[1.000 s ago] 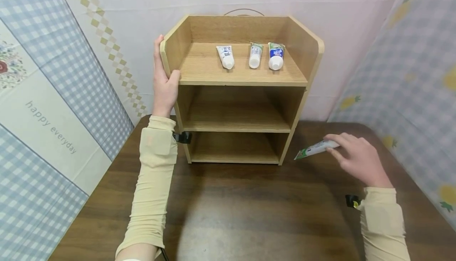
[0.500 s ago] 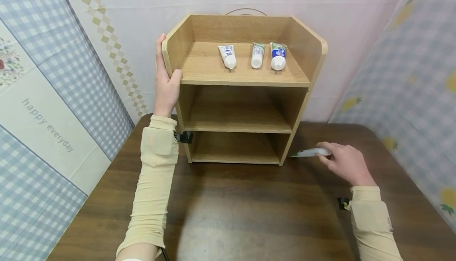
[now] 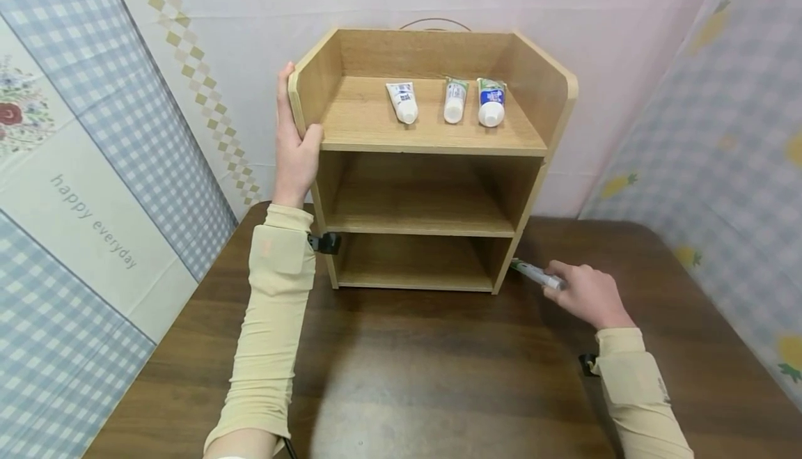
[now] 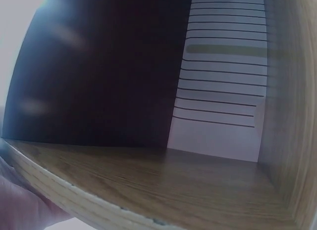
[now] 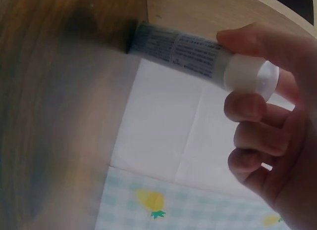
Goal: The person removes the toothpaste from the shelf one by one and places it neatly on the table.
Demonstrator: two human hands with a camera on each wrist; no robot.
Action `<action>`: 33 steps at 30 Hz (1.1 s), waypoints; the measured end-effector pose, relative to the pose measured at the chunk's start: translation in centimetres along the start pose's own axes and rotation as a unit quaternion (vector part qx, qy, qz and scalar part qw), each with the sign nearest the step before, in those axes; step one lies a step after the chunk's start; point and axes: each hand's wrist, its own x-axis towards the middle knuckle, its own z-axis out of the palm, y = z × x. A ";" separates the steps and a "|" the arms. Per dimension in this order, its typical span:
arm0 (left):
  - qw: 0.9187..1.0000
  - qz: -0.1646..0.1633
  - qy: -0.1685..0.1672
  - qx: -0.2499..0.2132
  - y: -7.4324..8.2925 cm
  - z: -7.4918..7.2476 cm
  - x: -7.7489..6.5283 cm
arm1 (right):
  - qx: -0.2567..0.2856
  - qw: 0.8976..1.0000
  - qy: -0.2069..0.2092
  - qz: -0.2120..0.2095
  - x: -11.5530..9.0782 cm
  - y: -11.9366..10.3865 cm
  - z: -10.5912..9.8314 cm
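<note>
A wooden three-tier shelf (image 3: 432,147) stands on the table, and my left hand (image 3: 296,159) grips the front edge of its left side panel at the top tier. My right hand (image 3: 587,295) pinches a toothpaste tube (image 3: 535,274) by its white cap end, beside the shelf's lower right side. In the right wrist view the toothpaste tube (image 5: 183,52) shows small printed text, and its flat end points away from the fingers. Whether that end touches the shelf or the table I cannot tell. Three more tubes lie on the top tier: a white tube (image 3: 404,102), a green-white tube (image 3: 454,100) and a blue-green tube (image 3: 491,102).
The shelf stands at the back of a dark wooden table (image 3: 401,375). A pale cloth (image 3: 250,6) hangs behind, a blue checked cloth (image 3: 125,131) at the left and a pineapple-print cloth (image 3: 720,201) at the right. The left wrist view looks into a shelf compartment (image 4: 148,180).
My right hand has moved left and slightly down with the toothpaste tube, bringing it closer to the shelf's lower right side. The tube has turned, its flat end now pointing up-left. My left hand keeps its grip.
</note>
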 end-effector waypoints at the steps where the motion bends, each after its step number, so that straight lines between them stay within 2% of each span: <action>1: 1.000 -0.003 0.000 0.003 0.0 0.0 0.0 | 0.003 1.000 -0.006 0.006 0.0 0.0 0.1; 7: 1.000 -0.009 0.000 0.007 0.1 0.0 0.0 | 0.035 0.998 -0.035 0.042 0.1 0.1 0.5; 17: 1.000 -0.014 -0.002 0.008 0.0 0.0 0.1 | 0.055 0.995 -0.036 0.076 0.5 0.3 2.7; 21: 1.000 -0.016 -0.003 0.008 0.0 0.1 -0.1 | 0.065 0.991 -0.083 0.077 0.5 0.5 3.7; 26: 1.000 -0.015 -0.002 0.004 -0.1 0.1 -0.2 | 0.114 0.978 -0.156 0.083 0.2 0.9 4.2; 30: 1.000 -0.010 -0.001 0.001 0.0 0.1 -0.2 | 0.143 0.971 -0.176 0.079 0.1 0.9 4.3; 33: 1.000 -0.008 0.001 0.002 0.1 0.1 -0.1 | 0.140 0.972 -0.176 0.072 0.3 0.8 4.2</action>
